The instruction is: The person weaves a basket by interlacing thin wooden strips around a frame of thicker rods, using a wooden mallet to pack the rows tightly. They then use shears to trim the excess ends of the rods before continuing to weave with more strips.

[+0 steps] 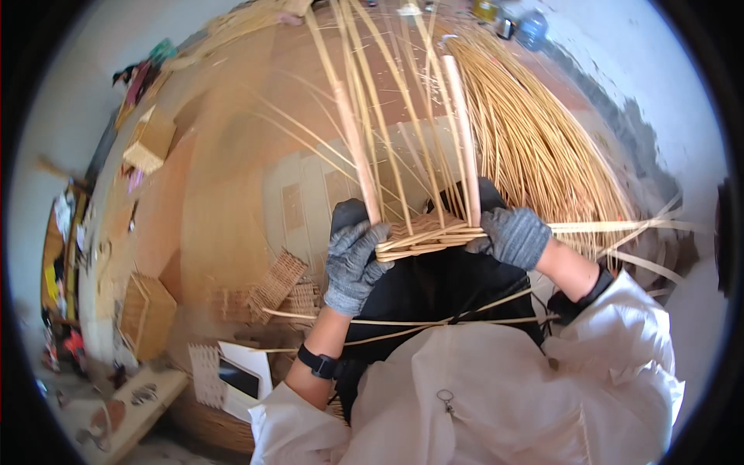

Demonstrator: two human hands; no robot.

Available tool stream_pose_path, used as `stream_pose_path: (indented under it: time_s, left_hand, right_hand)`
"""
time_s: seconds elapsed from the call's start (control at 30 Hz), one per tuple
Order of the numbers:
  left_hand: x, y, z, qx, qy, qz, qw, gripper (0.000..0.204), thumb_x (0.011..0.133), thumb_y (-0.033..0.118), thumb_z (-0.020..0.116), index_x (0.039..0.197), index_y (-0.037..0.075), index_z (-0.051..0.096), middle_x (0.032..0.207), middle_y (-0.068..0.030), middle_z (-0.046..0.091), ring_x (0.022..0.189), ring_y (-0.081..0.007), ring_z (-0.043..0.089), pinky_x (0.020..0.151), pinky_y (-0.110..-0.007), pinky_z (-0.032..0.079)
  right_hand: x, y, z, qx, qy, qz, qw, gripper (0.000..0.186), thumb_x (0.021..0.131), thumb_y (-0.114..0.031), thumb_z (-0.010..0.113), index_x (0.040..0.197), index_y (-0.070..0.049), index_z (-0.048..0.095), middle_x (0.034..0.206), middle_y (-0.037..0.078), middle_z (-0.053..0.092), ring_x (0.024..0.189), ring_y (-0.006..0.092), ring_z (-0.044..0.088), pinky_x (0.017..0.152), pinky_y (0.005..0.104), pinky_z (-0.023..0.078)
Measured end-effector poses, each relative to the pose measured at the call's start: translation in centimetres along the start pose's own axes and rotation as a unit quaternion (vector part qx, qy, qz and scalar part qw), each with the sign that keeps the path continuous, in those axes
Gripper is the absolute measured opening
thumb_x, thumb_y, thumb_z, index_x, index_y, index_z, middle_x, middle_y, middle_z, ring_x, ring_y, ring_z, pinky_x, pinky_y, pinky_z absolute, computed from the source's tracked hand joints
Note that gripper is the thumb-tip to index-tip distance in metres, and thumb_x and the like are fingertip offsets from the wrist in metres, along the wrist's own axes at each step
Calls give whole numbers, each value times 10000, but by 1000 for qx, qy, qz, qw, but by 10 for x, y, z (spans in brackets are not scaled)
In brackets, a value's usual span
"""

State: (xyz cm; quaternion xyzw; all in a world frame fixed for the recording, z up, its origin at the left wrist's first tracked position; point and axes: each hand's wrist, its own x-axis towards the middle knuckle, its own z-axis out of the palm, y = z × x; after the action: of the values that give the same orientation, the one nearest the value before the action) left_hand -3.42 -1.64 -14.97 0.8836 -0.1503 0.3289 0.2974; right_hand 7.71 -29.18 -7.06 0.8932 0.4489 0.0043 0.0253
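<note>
A partly woven piece of pale cane (426, 242) rests over my dark-clad lap, with two thick light rods and several thin stakes rising from it away from me. My left hand (353, 263), in a grey knit glove, is closed on the left end of the weave beside the left rod (353, 147). At the right end, my right hand (508, 240), gloved the same way, grips the weave below the right rod (465, 139); its fingertips are partly hidden. Long flat strands (589, 226) run out to the right past that hand.
A big bundle of canes (535, 124) lies at the back right. Wooden boxes (147, 139), woven panels (275, 279), a phone (239, 378) and a low bench with tools (147, 411) are on the left. Containers and a water jug (531, 29) stand along the wall.
</note>
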Motion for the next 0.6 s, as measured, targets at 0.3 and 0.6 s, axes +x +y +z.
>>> stream_pose_path:
  time_s: [0.3,0.6]
  left_hand:
    - [14,44,47,-236,148,-227,933,757,817,393,650,1373,20,298,1251,-173,494,1071,-282,554,944,-341,422]
    - [-1,38,80,-248,193,-230,921,925,752,459,694,1376,-36,224,1260,-208,452,1150,-296,495,972,-381,399]
  right_hand:
    - [98,-40,-119,8,41,-21,999,337,903,-317,503,1046,-32,612,790,162,646,763,291,651,726,402,507]
    - [203,-86,-38,144,-35,231,962,554,909,-479,401,793,-3,660,621,163,617,639,306,642,690,415,512]
